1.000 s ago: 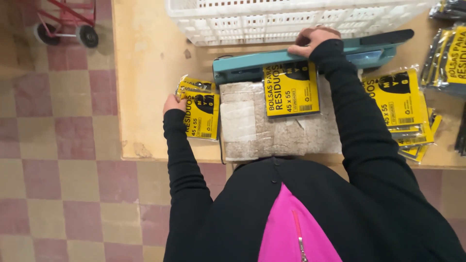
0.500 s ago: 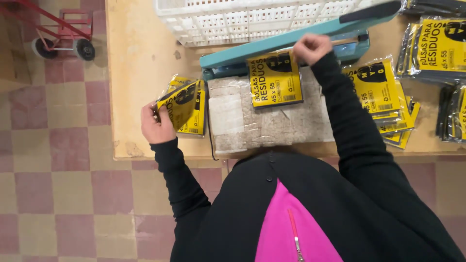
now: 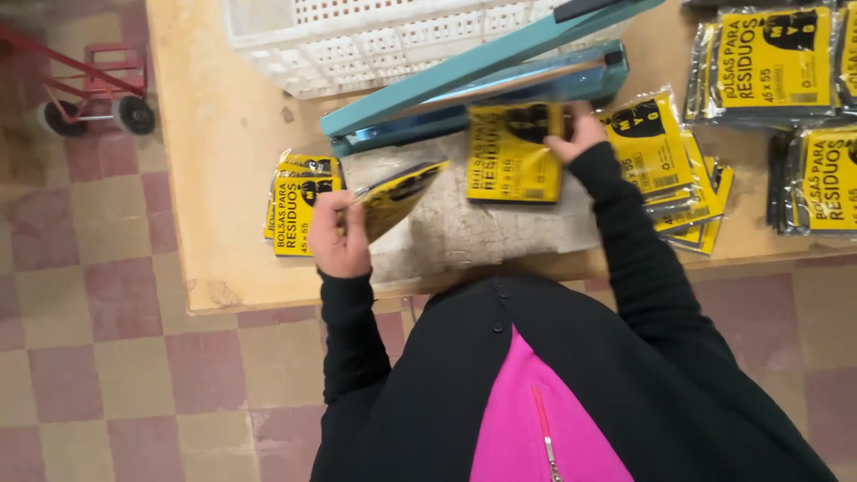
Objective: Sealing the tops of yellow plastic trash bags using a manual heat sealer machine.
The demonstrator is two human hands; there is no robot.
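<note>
My left hand grips a yellow-and-black packet by its edge and holds it tilted over the left part of a grey pad. A small pile of the same packets lies just left of that hand. My right hand rests on the right edge of another yellow packet, which lies flat on the pad with its top edge at the jaw of a teal heat sealer. The sealer's arm stands raised.
A white perforated crate sits behind the sealer on the wooden table. More packets lie fanned at the right, with stacks at the far right. A red hand truck stands on the checkered floor.
My left hand picked a packet off the left pile and carried it right over the pad. My right hand left the sealer arm, which swung up, and dropped onto the packet on the pad.
</note>
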